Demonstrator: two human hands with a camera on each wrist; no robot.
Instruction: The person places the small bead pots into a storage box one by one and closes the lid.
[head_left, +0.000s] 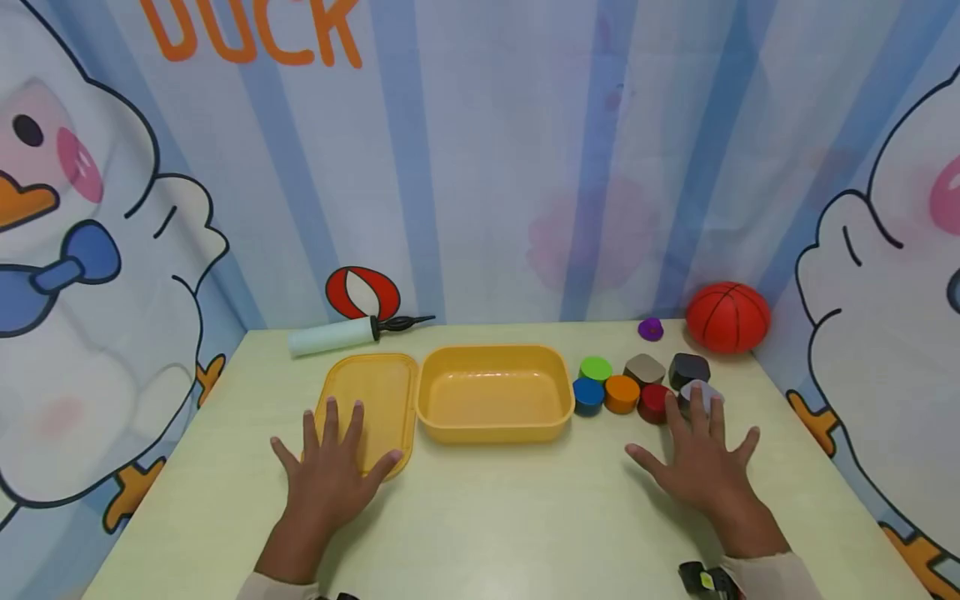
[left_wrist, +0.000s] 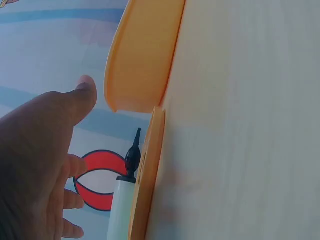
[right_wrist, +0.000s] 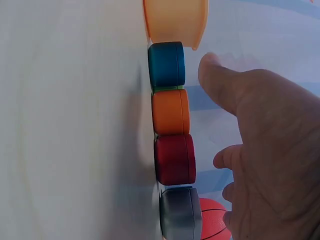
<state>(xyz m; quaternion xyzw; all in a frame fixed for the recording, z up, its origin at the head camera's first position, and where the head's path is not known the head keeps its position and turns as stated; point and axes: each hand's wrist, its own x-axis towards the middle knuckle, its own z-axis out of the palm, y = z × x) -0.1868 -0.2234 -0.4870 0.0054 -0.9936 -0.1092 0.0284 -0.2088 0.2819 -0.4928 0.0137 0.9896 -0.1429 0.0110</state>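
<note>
My left hand [head_left: 326, 483] hovers with spread fingers over the near part of a flat yellow lid [head_left: 375, 392], holding nothing. A yellow plastic box [head_left: 495, 435] stands beside the lid, its open top showing a bare inside. My right hand [head_left: 705, 475] is also spread and holds nothing; its fingertips overlap a grey container [head_left: 705, 390] in the head view. Close by are small lidded containers: red [head_left: 654, 404], orange [head_left: 622, 394], blue [head_left: 588, 397], green [head_left: 596, 368], beige [head_left: 645, 369] and black [head_left: 688, 369]. In the right wrist view, my thumb points toward the blue container [right_wrist: 167, 65].
At the back left, a pale hand pump [head_left: 333, 337] with a black nozzle lies on the table [head_left: 510, 525]. A red ball [head_left: 727, 317] and a small purple object [head_left: 650, 329] are at the back right. A printed curtain [head_left: 487, 167] encloses the back and sides.
</note>
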